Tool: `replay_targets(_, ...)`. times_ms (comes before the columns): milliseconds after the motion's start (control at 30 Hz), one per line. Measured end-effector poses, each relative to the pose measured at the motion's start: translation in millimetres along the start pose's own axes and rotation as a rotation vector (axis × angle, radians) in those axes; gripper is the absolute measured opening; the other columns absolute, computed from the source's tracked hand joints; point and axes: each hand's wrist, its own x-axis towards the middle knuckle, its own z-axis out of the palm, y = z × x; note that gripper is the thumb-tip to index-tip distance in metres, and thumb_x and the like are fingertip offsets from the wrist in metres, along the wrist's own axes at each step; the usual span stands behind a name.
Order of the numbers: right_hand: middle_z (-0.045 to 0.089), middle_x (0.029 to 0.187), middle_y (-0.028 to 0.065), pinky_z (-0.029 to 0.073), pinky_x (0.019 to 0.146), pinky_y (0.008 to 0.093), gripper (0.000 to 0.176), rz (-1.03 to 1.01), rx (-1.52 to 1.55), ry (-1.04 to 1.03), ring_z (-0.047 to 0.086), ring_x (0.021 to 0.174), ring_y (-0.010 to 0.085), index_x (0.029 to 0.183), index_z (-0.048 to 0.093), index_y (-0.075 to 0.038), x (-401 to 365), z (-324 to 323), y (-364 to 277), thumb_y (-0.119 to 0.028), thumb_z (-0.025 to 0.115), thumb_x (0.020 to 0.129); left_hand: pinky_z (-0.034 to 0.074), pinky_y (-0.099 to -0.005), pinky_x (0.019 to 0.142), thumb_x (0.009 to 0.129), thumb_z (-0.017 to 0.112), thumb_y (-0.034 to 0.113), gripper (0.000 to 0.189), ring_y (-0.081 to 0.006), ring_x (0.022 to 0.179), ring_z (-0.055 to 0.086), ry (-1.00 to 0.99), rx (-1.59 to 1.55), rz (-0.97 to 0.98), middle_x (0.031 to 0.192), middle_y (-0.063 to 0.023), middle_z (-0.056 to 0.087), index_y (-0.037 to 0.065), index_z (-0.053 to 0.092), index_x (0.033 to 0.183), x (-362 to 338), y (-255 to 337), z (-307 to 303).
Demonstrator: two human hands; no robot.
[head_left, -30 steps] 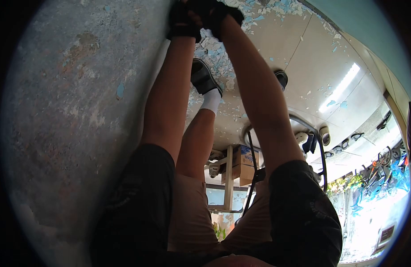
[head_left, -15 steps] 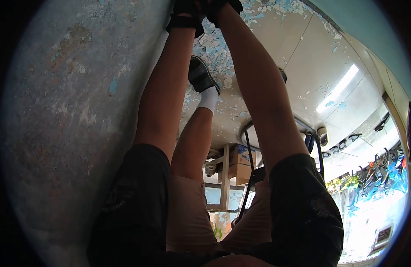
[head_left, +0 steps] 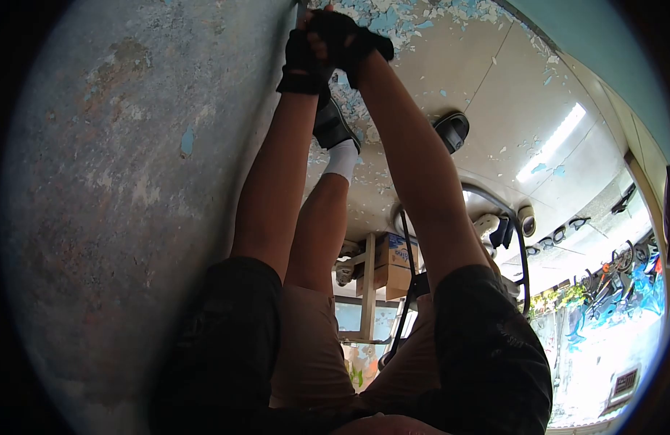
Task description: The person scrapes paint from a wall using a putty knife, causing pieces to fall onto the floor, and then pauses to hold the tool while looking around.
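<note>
My left hand [head_left: 301, 61] and my right hand [head_left: 340, 38], both in black fingerless gloves, are closed together at the top of the view. Between them they grip what looks like a scraper [head_left: 301, 14]; only a narrow grey strip of it shows, and the rest is hidden or out of frame. My right hand overlaps the left, with its fingers curled. Close beside the hands on the left rises a worn grey wall [head_left: 117, 196] with patches of bared plaster. Pale blue and white paint flakes [head_left: 414, 18] litter the floor beyond them.
My feet in dark shoes stand on the tiled floor [head_left: 487, 109]; one shoe [head_left: 333, 127] is near the wall, the other shoe [head_left: 452, 130] farther right. Behind me are a black metal frame [head_left: 520, 239], cardboard boxes [head_left: 393, 264] and a row of footwear [head_left: 558, 235].
Both hands have come down in the view from the top edge, closer to my body, still together. More of the gloves and the right-hand shoe now shows.
</note>
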Motion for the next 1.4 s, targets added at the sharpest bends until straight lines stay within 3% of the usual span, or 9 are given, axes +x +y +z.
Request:
replay_targets(33, 0.051, 0.069, -0.0025, 0.036, 0.048, 0.0222, 0.016, -0.042, -0.03, -0.012, 0.047, 0.056, 0.0087, 0.101, 0.056, -0.012, 11.4, -3.6, -3.8, -0.025, 0.052, 0.092, 0.05, -0.0285, 0.052, 0.095, 0.047, 0.031, 0.023, -0.0131, 0.058, 0.056, -0.158, -0.084, -0.148, 0.097, -0.0059, 0.065, 0.014, 0.06, 0.103, 6.1, 8.7, -9.7)
replay_targets(100, 0.05, 0.068, -0.0029, 0.035, 0.047, 0.0219, 0.016, -0.049, -0.032, -0.033, 0.046, 0.055, 0.0083, 0.1, 0.055, -0.012, 22.2, -6.4, -12.6, -0.026, 0.052, 0.092, 0.022, -0.0155, 0.033, 0.097, 0.04, 0.035, 0.046, 0.0006, 0.037, 0.022, 0.347, -0.021, 0.198, 0.051, 0.0114, 0.028, -0.002, 0.047, 0.123, 14.5, 13.2, -2.9)
replay_targets(333, 0.046, 0.065, -0.0043, 0.032, 0.045, 0.0206, 0.015, 0.06, 0.047, -0.148, 0.041, 0.051, 0.0069, 0.098, 0.054, -0.013, 0.7, 1.9, -27.1, -0.027, 0.051, 0.093, 0.026, -0.018, 0.034, 0.092, 0.042, 0.025, 0.033, -0.0048, 0.037, 0.029, -0.435, -0.355, -0.215, 0.051, 0.0074, 0.034, 0.004, 0.052, 0.115, 32.6, -4.6, 25.9)
replay_targets(467, 0.044, 0.063, -0.0051, 0.03, 0.043, 0.0199, 0.015, 0.111, 0.075, -0.134, 0.039, 0.049, 0.0061, 0.097, 0.054, -0.013, 7.7, -13.9, -34.7, -0.028, 0.051, 0.093, 0.026, -0.018, 0.035, 0.092, 0.042, 0.024, 0.031, -0.0044, 0.037, 0.032, -0.462, -0.153, -0.097, 0.051, 0.006, 0.037, 0.004, 0.05, 0.114, 33.3, 22.6, -35.0)
replay_targets(567, 0.042, 0.061, -0.0057, 0.029, 0.042, 0.0194, 0.015, 0.146, 0.167, -0.127, 0.037, 0.047, 0.0055, 0.096, 0.053, -0.013, -7.5, -17.3, -27.7, -0.028, 0.051, 0.093, 0.034, -0.0215, 0.036, 0.094, 0.047, 0.028, 0.019, -0.0061, 0.04, 0.037, 0.143, 0.227, 0.086, 0.091, -0.0023, 0.065, 0.017, 0.058, 0.104, 18.7, 0.5, -28.4)
replay_targets(767, 0.04, 0.067, -0.0079, 0.031, 0.048, 0.0194, 0.02, 0.125, 0.183, -0.25, 0.036, 0.053, 0.0037, 0.104, 0.054, -0.015, -37.1, 14.7, -5.8, -0.032, 0.049, 0.095, 0.044, -0.0245, 0.049, 0.094, 0.047, 0.03, 0.026, -0.0133, 0.057, 0.053, 0.081, 0.141, 0.265, 0.103, -0.0082, 0.061, 0.01, 0.056, 0.109, 1.5, -20.4, 23.4)
replay_targets(867, 0.055, 0.078, 0.0004, 0.045, 0.056, 0.0286, 0.028, 0.016, 0.358, -0.632, 0.053, 0.064, 0.0131, 0.112, 0.056, -0.013, -18.1, 12.9, 2.1, -0.031, 0.051, 0.092, 0.045, -0.0265, 0.055, 0.094, 0.048, 0.029, 0.025, -0.0149, 0.063, 0.054, 0.082, 0.186, 0.385, 0.101, -0.0078, 0.061, 0.01, 0.056, 0.107, 6.1, -37.8, 60.3)
replay_targets(1033, 0.063, 0.1, 0.0075, 0.046, 0.083, 0.0297, 0.026, -0.827, -0.68, 0.118, 0.058, 0.099, 0.0185, 0.113, 0.058, -0.007, 49.9, 37.9, 9.1, -0.022, 0.051, 0.093, 0.048, -0.0298, 0.065, 0.093, 0.051, 0.028, 0.023, -0.0177, 0.073, 0.057, -0.045, 0.219, 0.373, 0.097, -0.007, 0.06, 0.009, 0.056, 0.104, 26.3, -14.0, 72.6)
replay_targets(1400, 0.063, 0.1, 0.0085, 0.046, 0.083, 0.03, 0.026, -0.086, -0.168, -0.273, 0.058, 0.099, 0.0194, 0.111, 0.059, -0.006, -26.7, 14.4, -69.6, -0.021, 0.051, 0.091, 0.052, -0.0342, 0.078, 0.096, 0.048, 0.026, 0.021, -0.0201, 0.087, 0.06, -0.118, 0.563, 0.344, 0.092, -0.007, 0.059, 0.008, 0.057, 0.094, 67.6, 10.8, 57.1)
